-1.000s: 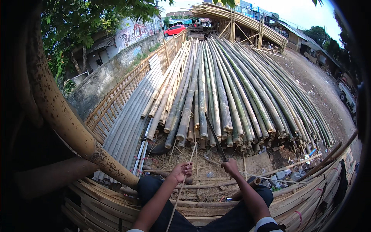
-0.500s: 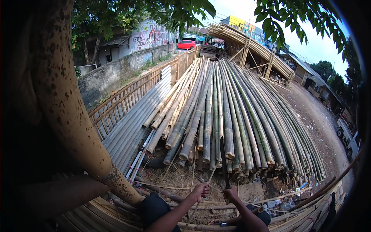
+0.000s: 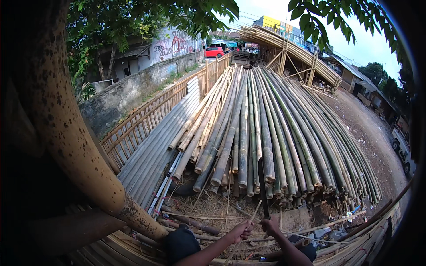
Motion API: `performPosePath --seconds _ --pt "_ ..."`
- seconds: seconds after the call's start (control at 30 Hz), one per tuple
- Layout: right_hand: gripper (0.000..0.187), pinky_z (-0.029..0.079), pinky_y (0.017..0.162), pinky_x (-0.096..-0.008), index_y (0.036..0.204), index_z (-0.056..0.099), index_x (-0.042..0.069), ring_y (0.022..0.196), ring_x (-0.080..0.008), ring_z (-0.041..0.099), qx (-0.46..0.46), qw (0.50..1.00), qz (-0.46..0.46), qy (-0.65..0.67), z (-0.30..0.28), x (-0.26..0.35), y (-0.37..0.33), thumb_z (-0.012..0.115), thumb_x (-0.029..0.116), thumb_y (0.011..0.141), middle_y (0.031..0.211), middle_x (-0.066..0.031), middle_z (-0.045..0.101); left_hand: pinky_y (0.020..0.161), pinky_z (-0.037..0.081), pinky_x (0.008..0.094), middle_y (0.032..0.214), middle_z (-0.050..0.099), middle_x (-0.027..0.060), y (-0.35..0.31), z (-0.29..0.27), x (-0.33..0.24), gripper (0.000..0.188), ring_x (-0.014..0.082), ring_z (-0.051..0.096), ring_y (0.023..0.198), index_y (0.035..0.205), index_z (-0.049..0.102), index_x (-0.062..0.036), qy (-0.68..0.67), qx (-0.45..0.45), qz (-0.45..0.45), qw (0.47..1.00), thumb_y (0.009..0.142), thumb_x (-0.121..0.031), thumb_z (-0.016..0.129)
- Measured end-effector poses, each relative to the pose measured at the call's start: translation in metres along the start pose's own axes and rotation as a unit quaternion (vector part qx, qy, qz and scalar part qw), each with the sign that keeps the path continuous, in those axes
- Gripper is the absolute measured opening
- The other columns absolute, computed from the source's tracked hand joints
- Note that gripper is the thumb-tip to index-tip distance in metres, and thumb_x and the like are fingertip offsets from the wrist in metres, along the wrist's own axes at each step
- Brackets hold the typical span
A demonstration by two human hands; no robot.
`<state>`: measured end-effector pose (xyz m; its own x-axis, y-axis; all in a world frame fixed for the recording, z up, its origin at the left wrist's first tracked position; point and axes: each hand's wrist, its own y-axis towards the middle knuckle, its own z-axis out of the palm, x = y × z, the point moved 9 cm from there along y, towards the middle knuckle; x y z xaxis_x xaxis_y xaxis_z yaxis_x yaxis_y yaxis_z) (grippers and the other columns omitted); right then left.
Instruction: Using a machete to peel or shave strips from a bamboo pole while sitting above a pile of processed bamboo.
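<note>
My left hand (image 3: 240, 231) is closed around a thin bamboo strip (image 3: 252, 217) that slants up to the right from the lower edge. Right beside it, my right hand (image 3: 270, 226) grips the handle of a long dark blade (image 3: 263, 184) held upright, its tip over the cut ends of the stacked poles. The strip's upper end lies against the blade's base. Both hands are low in the picture, above my knees.
A big pile of long bamboo poles (image 3: 262, 124) stretches away ahead. A thick spotted bamboo trunk (image 3: 66, 133) leans across the left. A bamboo fence (image 3: 146, 119) and stone wall run along the left. Split strips (image 3: 355, 239) are heaped around me; a dirt yard lies right.
The view has tilted upward, so my hands sit lower in the picture. They have come closer together, and the blade now stands upright against the strip.
</note>
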<state>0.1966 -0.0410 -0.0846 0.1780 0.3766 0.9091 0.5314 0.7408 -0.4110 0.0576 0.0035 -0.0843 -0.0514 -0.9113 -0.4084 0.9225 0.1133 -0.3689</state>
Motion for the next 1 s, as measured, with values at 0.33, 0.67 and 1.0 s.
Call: performPosePath --seconds 0.33,0.67,1.0 --pt "0.023 0.035 0.04 -0.0304 0.052 0.048 0.005 0.039 -0.0132 0.047 0.017 0.994 -0.001 -0.112 0.016 -0.016 0.006 0.065 0.008 0.067 0.047 -0.003 0.047 0.034 0.012 0.021 0.054 0.023 -0.0071 0.003 -0.006 0.005 0.031 0.004 0.018 0.04 0.081 0.04 -0.0143 -0.049 -0.031 -0.018 0.998 0.098 -0.04 0.039" --pt "0.024 0.036 0.045 -0.035 0.056 0.047 0.0 0.046 -0.0148 0.045 -0.032 0.946 -0.155 -0.284 0.01 0.016 0.009 0.066 0.014 0.062 0.049 -0.0041 0.047 0.034 0.012 0.0208 0.055 0.022 -0.0075 0.001 0.0 0.014 0.034 0.0041 0.017 0.041 0.075 0.038 -0.0171 -0.02 -0.04 0.016 0.999 0.098 -0.042 0.037" --pt "0.022 0.037 0.042 -0.0331 0.056 0.05 0.001 0.044 -0.0138 0.047 -0.046 0.967 -0.051 -0.244 -0.012 -0.011 0.023 0.065 0.015 0.063 0.049 -0.004 0.049 0.035 0.013 0.0219 0.056 0.024 -0.0062 0.013 -0.014 0.008 0.034 0.0049 0.019 0.041 0.078 0.038 -0.0153 -0.042 -0.024 -0.005 0.999 0.1 -0.04 0.032"
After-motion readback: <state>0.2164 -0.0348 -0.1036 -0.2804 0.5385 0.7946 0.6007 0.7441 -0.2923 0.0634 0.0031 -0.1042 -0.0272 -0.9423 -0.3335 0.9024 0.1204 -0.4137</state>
